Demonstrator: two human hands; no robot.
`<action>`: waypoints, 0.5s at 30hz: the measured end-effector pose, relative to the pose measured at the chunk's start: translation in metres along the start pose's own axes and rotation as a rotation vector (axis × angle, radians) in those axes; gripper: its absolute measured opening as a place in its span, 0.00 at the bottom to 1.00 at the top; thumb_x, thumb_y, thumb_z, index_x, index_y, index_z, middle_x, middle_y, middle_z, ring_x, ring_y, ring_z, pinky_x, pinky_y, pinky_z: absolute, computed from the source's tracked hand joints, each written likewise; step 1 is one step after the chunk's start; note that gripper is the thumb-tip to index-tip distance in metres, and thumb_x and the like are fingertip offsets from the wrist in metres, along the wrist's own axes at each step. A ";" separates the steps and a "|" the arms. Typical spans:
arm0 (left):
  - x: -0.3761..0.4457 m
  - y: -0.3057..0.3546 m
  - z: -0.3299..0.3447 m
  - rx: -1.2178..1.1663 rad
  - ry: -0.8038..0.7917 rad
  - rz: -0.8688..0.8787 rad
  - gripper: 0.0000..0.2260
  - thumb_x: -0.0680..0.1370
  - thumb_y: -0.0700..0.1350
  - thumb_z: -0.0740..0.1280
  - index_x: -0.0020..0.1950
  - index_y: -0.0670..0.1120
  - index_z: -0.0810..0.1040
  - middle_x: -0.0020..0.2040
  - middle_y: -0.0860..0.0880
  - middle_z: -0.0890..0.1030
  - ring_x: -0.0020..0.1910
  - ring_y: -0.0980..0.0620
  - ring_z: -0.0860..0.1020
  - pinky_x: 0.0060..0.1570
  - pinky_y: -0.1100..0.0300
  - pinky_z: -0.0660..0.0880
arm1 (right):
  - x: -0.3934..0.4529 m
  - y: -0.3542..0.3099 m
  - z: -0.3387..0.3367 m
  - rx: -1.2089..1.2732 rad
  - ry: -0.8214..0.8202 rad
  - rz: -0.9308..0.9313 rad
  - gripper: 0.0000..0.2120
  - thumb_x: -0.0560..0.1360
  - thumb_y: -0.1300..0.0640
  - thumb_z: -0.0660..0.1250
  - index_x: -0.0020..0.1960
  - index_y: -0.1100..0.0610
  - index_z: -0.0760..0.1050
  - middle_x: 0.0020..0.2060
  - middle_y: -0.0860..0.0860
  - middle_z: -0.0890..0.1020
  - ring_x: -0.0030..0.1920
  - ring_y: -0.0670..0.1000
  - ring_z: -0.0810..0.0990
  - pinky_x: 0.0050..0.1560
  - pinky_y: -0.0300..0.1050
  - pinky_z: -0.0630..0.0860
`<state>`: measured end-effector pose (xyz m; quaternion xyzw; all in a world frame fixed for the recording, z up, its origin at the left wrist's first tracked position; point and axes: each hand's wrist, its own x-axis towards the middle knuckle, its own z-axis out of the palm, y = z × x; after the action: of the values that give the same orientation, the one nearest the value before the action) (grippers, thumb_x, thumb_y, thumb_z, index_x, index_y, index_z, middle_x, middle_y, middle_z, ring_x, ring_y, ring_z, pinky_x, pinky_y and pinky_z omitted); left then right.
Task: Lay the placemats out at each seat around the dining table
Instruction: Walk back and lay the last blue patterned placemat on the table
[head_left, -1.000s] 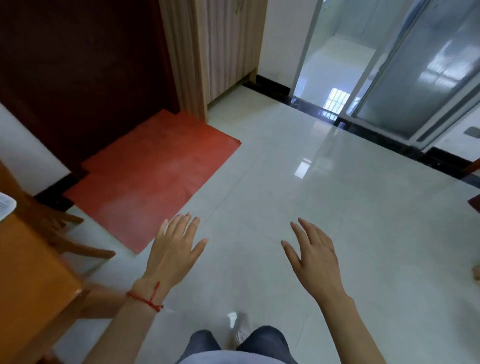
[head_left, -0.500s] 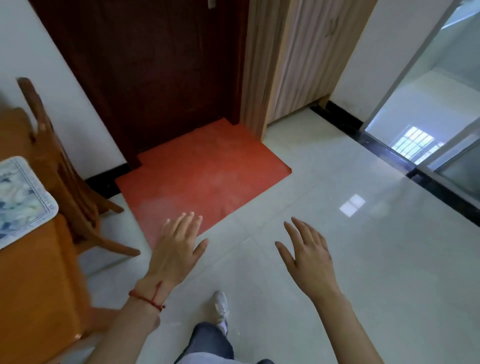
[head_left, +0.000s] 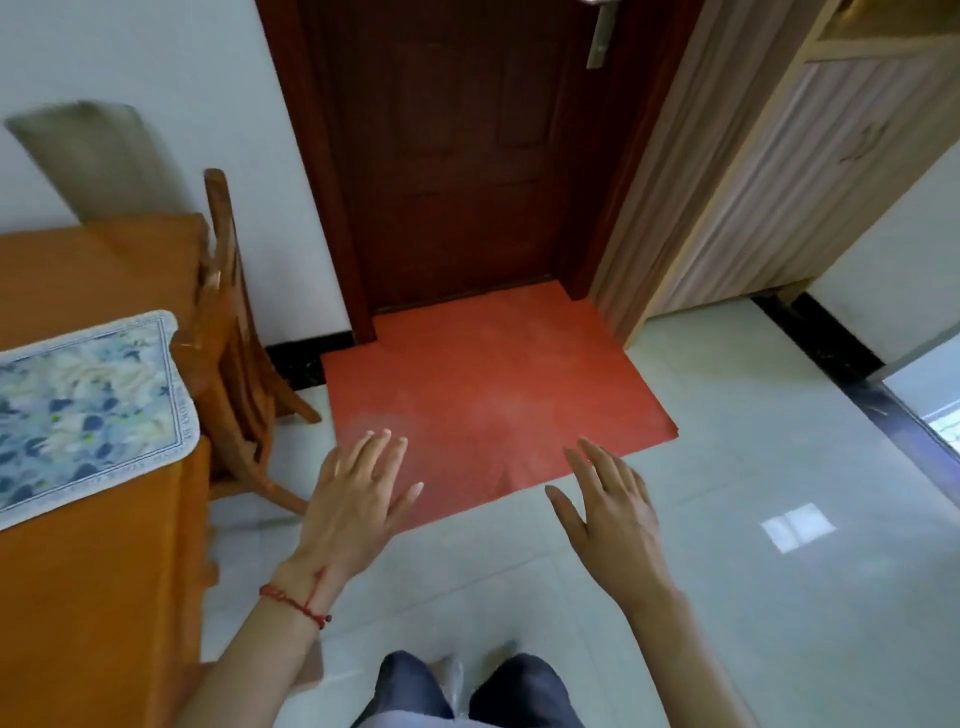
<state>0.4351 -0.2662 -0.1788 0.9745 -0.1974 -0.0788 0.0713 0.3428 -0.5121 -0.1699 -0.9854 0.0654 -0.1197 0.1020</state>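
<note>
a person stands on a pale tiled floor (head_left: 727, 519), looking down at two bare hands held out in front. the left hand (head_left: 353, 504), with a red string bracelet (head_left: 293, 605) at the wrist, is spread flat with fingers apart and holds nothing. the right hand (head_left: 615, 512) is likewise open and empty, fingers loosely extended. both hover over the floor, in front of a red doormat (head_left: 488, 384) that lies before a dark wooden door (head_left: 462, 156).

the dining table (head_left: 88, 597), orange-brown wood, fills the left edge of the view. one placemat (head_left: 88, 410), pale with a blue floral print, lies flat at the table's right edge, its near right corner slightly overhanging. its long axis runs roughly along that edge, slanting away from the viewer. a wooden chair (head_left: 234, 332) stands tucked against the table's far right corner.

the placemat lies to the left of both hands, and the left hand is clearly the nearer one. no other loose placemat is visible, so any next reach would probably go leftward, toward the table.
</note>
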 end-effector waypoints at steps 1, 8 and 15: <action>0.004 -0.002 0.000 0.002 0.002 -0.028 0.31 0.79 0.60 0.43 0.63 0.40 0.74 0.60 0.41 0.78 0.60 0.42 0.76 0.57 0.43 0.74 | 0.012 0.002 0.003 0.014 0.002 -0.035 0.22 0.75 0.46 0.55 0.59 0.60 0.75 0.59 0.56 0.79 0.57 0.57 0.78 0.56 0.51 0.74; 0.021 -0.002 -0.008 -0.032 0.053 -0.276 0.31 0.80 0.60 0.41 0.62 0.41 0.74 0.58 0.41 0.79 0.59 0.41 0.77 0.56 0.43 0.74 | 0.101 0.008 0.023 0.097 -0.025 -0.320 0.19 0.74 0.49 0.58 0.59 0.59 0.74 0.57 0.56 0.79 0.56 0.57 0.79 0.54 0.51 0.75; 0.036 0.015 -0.013 -0.059 0.106 -0.520 0.32 0.80 0.59 0.41 0.59 0.40 0.76 0.56 0.41 0.80 0.56 0.42 0.78 0.55 0.45 0.75 | 0.170 0.011 0.039 0.114 -0.128 -0.579 0.21 0.74 0.47 0.57 0.60 0.59 0.74 0.59 0.55 0.78 0.57 0.55 0.78 0.55 0.50 0.75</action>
<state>0.4643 -0.2924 -0.1681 0.9928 0.0659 -0.0490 0.0872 0.5151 -0.5420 -0.1711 -0.9614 -0.2314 -0.0849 0.1225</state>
